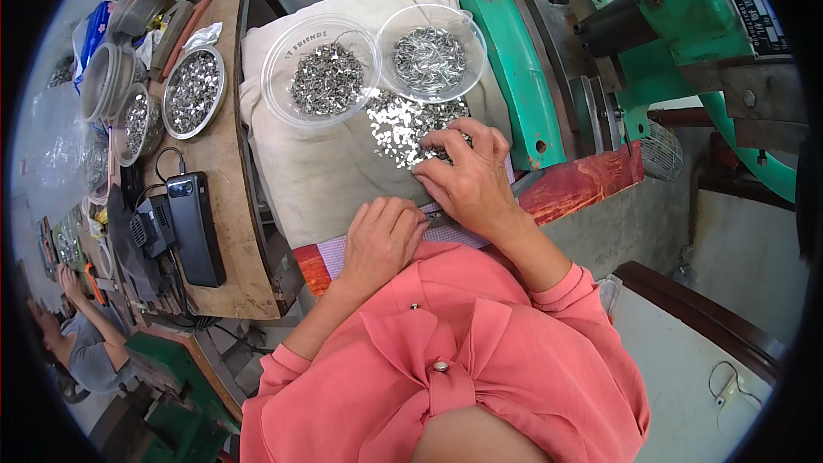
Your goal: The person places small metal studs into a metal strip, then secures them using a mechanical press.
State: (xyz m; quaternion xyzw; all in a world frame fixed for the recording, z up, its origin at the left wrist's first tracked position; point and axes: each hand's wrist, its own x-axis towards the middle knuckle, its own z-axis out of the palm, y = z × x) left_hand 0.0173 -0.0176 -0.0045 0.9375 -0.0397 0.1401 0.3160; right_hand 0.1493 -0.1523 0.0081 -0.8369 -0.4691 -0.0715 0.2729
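A loose pile of small shiny metal pieces (396,124) lies on a beige cloth (300,180). My right hand (470,173) reaches over the pile's right side, its fingers and thumb curled around some of the pieces. Lower and to the left, my left hand (380,236) rests at the cloth's near edge with its fingers bent and drawn together; whatever its fingertips hold is hidden. Beyond the pile stand two round clear plastic tubs. The left tub (273,94) contains short metal pieces, and the right tub (474,39) contains slimmer, shinier ones.
A green machine (531,77) with a dark metal bed stands at the right. On the wooden side table (244,231) at left are a metal dish (169,124) of pieces, a black power bank (197,231), cables and more tubs. Another person (90,347) sits at the far lower left.
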